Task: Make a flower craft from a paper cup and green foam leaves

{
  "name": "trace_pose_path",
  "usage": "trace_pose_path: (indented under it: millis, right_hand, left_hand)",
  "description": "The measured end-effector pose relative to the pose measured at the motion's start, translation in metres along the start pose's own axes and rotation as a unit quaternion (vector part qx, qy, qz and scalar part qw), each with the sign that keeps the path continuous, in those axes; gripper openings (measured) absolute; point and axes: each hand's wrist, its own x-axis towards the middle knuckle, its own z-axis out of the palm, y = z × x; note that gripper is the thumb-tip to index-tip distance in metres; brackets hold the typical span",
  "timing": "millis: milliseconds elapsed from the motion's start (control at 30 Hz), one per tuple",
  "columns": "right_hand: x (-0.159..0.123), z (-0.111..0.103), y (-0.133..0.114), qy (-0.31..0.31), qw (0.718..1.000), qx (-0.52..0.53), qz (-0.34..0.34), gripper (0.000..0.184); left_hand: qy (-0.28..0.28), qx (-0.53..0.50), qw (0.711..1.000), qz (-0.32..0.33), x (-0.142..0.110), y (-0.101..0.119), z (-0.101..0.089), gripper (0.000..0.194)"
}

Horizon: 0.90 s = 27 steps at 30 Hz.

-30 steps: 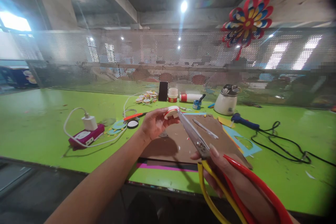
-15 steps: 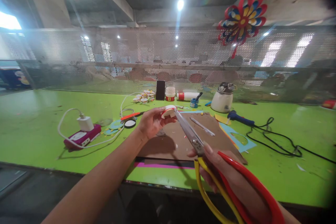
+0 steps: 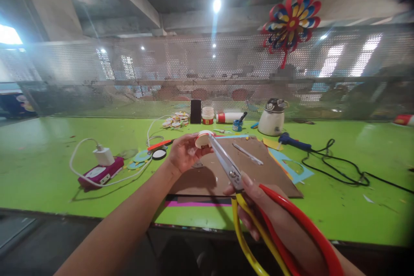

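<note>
My left hand (image 3: 183,153) pinches a small white and red paper piece (image 3: 203,139) above the brown cardboard sheet (image 3: 258,172). My right hand (image 3: 274,220) grips large scissors (image 3: 249,198) with one yellow and one red handle loop. The steel blades point up and left, and their tip meets the paper piece. Both hands hover over the near part of the green table (image 3: 48,155).
A pink power strip (image 3: 101,172) with a white charger and cable lies at left. Paper discs (image 3: 142,157), a silver tool (image 3: 247,153), a white kettle-like pot (image 3: 271,117), a blue glue gun (image 3: 294,141) with black cord, and cyan paper (image 3: 294,168) surround the cardboard. A perforated screen with a paper pinwheel (image 3: 291,16) stands behind.
The view has shifted slightly, so everything sits a little further left. The scissors blades have closed in on the paper piece, which my left hand has turned a little.
</note>
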Motion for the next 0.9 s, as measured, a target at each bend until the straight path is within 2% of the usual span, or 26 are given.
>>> trace_pose_path:
  millis: [300, 633, 900]
  right_hand:
    - [-0.0032, 0.006, 0.0038, -0.005, 0.999, 0.036, 0.017, 0.055]
    - [-0.003, 0.0086, 0.0071, -0.007, 1.0, 0.027, -0.001, 0.05]
    - [-0.0047, 0.0085, 0.0075, 0.008, 1.0, -0.005, -0.021, 0.05]
  left_hand:
    - [-0.006, -0.011, 1.0, 0.002, 0.0007, -0.0035, -0.0009, 0.031]
    - [-0.038, -0.008, 0.999, 0.008, 0.002, -0.0036, -0.0019, 0.032]
    - [-0.01, -0.002, 1.0, 0.003, 0.0016, -0.004, -0.0022, 0.026]
